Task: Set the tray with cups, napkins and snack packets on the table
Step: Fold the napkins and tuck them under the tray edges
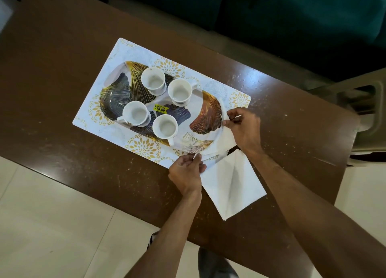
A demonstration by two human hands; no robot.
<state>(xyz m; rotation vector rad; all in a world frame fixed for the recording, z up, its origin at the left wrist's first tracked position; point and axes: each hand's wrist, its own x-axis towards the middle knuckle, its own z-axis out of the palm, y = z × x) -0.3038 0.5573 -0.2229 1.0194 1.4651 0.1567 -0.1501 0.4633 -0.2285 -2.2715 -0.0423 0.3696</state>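
Note:
A white tray (117, 94) printed with gold and dark leaves lies on a patterned placemat (123, 52) on the brown table (62, 89). Several empty white cups (153, 80) stand on the tray, around a yellow price sticker (160, 108). My right hand (243, 129) pinches the corner of a white napkin (225, 138) at the tray's right rim. My left hand (186, 173) pinches another corner of the napkin at the tray's near rim. A second folded white napkin (231, 185) lies on the table between my forearms. No snack packets are in view.
A beige plastic chair (363, 114) stands at the table's right end. A dark green sofa (292, 16) sits behind the table. Pale floor tiles (41, 225) show at the near left.

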